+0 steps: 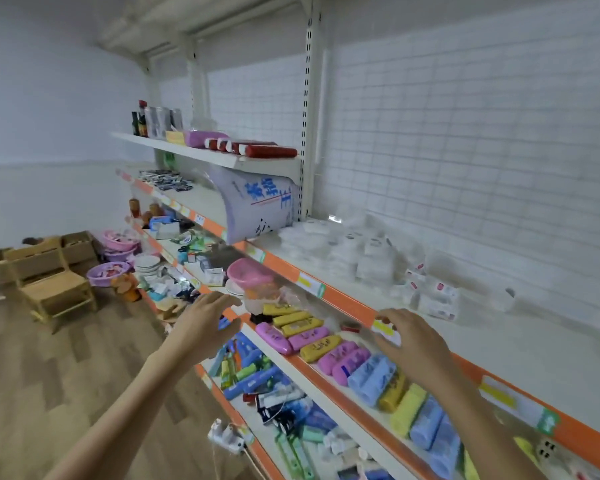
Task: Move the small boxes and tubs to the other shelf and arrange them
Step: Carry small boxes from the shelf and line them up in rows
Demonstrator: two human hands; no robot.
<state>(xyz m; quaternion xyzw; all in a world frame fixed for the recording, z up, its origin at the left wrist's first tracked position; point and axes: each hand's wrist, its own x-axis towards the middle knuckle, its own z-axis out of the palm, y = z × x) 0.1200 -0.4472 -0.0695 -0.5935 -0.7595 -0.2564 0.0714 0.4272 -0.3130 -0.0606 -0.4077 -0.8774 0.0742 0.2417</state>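
1. The right hand point(407, 339) reaches over the orange edge point(347, 306) of the white shelf point(499, 344). Its fingers curl around a small box point(388, 332), white with a yellow and red label. The box sits just at the shelf's front lip.

2. The left hand point(205, 323) is loose, with spread fingers, and holds nothing. It hangs in front of the lower shelves, near a pink bowl point(250, 271).

3. Just under the right hand lies a row of soap cases point(312, 337). They are long with round ends, smooth and shiny like plastic, in pink, yellow and blue.

4. On the white shelf, small white tubs point(326, 247) stand in stacks near the back. They look round, pale and a bit see-through. Beside them, small white boxes point(433, 296) with red marks sit close together. They look like paper or card with flat sides.

5. I think the job is well started: many tubs and boxes are already up there. The box in the hand is not yet placed with the others.

6. Much of the shelf near the front is bare and smooth, like painted metal. The picture is blurry, so I cannot tell how many boxes are left below.
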